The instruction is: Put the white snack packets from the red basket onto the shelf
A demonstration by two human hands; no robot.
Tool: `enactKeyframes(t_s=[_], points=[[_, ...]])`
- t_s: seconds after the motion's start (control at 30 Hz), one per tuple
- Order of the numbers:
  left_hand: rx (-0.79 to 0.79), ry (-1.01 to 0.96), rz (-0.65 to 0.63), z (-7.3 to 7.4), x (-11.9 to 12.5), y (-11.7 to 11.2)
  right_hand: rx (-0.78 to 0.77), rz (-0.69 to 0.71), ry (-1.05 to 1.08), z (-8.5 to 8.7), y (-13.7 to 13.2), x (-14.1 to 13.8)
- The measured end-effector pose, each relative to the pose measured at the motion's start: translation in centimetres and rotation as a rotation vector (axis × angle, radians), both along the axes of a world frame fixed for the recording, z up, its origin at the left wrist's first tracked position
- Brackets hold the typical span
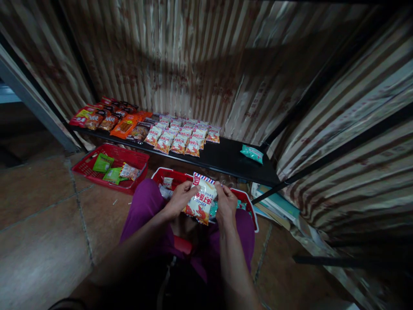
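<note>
Between my two hands is a white snack bag (201, 199) with red lettering and a striped top edge, held up above a red basket (248, 204). My left hand (180, 196) is closed on the bag's left side, thumb on its front. My right hand (225, 200) pinches the upper right edge. Inside the basket lie teal packets (241, 205) on the right and a few white packets (167, 182) on the left. Beyond, similar white snack bags (179, 141) stand in rows on a low black shelf (219, 157).
Red and orange snack bags (124, 125) fill the shelf's left end; one teal packet (251, 153) lies on its right. A second red basket (111, 150) with green packets (103, 162) sits at the left. Books (277, 202) lie under the shelf. Striped sheeting (200, 64) hangs behind.
</note>
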State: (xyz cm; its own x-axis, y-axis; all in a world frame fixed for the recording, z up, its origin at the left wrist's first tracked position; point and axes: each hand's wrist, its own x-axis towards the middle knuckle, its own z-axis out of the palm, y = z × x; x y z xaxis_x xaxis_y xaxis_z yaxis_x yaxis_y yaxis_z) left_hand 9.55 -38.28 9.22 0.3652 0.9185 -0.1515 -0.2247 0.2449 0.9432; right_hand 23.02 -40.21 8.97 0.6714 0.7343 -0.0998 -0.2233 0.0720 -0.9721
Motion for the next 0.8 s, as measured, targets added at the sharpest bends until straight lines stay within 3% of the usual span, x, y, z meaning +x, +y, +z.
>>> enactKeyframes(t_s=[0.63,0.8], points=[[-0.001,0.008,0.101,-0.7,0.3,0.1,-0.027,0.077,-0.003,-1.8,0.0,0.2],[0.007,0.004,0.138,-1.7,0.6,0.6,-0.026,0.115,0.034,-1.9,0.0,0.3]])
